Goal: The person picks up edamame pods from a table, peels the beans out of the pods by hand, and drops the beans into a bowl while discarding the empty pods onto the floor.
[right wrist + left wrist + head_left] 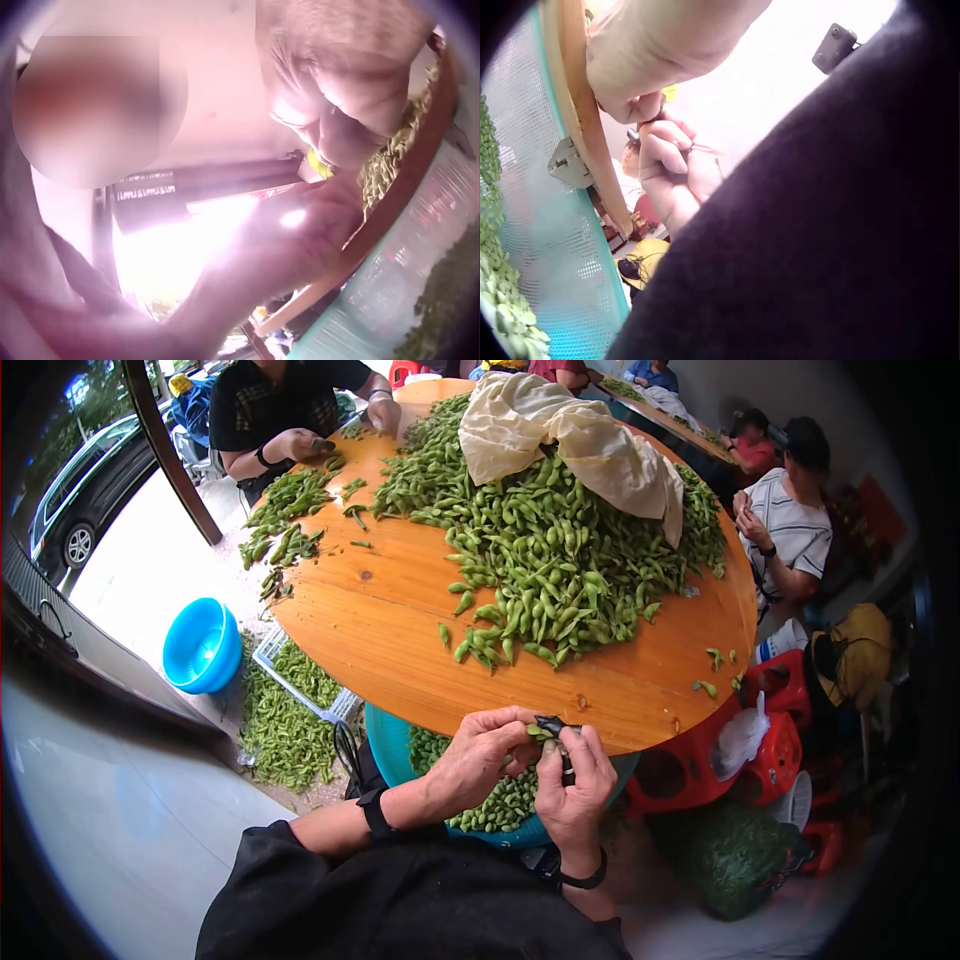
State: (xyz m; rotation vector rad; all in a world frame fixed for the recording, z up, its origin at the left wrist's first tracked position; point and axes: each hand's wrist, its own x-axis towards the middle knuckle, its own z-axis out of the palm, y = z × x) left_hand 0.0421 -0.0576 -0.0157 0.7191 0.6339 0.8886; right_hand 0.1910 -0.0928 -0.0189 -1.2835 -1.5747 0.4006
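Note:
At the near rim of the round wooden table (380,630), both my hands meet over a teal basket (395,735). My left hand (487,745) pinches a green soybean pod (537,731) at its fingertips. My right hand (577,780) grips small black scissors (553,724), whose blades sit at the pod's end. The left wrist view shows my right hand (671,165) with fingers curled round the tool, just under my left hand (649,52). In the right wrist view glare washes out the hands; only the table edge (420,172) reads clearly.
A big heap of pods (550,550), partly under a cream cloth (570,435), covers the far half of the table. The teal basket below holds pods (500,810). A blue basin (200,645), a floor pile of pods (285,725) and red stools (775,730) surround it. Other people sit around.

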